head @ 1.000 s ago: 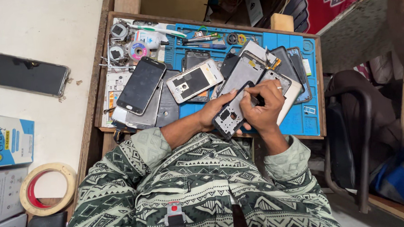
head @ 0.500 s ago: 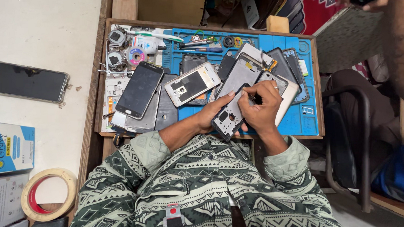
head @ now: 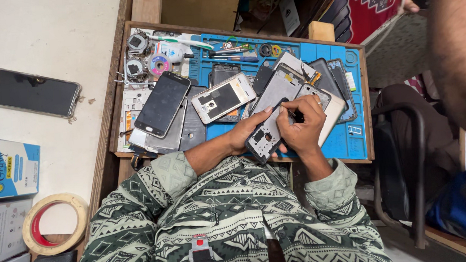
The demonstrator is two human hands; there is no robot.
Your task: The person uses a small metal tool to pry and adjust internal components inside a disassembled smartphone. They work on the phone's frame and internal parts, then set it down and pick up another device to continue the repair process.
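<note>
Hands unmoved: left hand (head: pixel 245 136) grips phone frame (head: pixel 268 136); right hand (head: pixel 300 126) pinches tool.

The left hand (head: pixel 249 133) grips a dark phone frame (head: pixel 265 137). The right hand (head: pixel 302 124) works on it over a blue mat (head: pixel 350 141)

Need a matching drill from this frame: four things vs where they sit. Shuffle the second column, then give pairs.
Things:
1. roll of tape
2. black phone
3. opened phone body
4. toothbrush

Places:
A. held between both hands
B. lying alone on the pale counter, screen up
C. far edge of the tray, beside the blue mat
D. near corner of the counter, beside the boxes

Pairs: 1-D, 2-B, 3-A, 4-C
</note>
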